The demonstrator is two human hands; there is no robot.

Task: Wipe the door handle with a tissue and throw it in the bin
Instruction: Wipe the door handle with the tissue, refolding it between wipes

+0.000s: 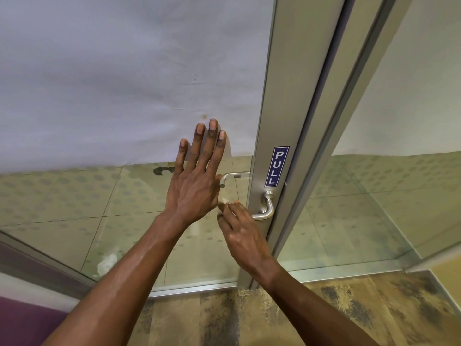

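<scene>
A silver lever door handle (265, 211) sticks out of the metal stile of a glass door, below a blue PULL sign (277, 166). My right hand (243, 236) is closed around the lever's free end, pressing a small white tissue (222, 203) against it; only a scrap of the tissue shows above my fingers. My left hand (197, 176) is spread flat with fingers apart against the glass, just left of the handle. A second handle (233, 176) on the far side shows through the glass. No bin is in view.
The door's metal stile (279, 96) and the frame beside it run up the right. White sheeting (112, 71) covers the upper glass. A tiled floor (74, 196) shows through the lower glass, and worn brown carpet (249, 318) lies underfoot.
</scene>
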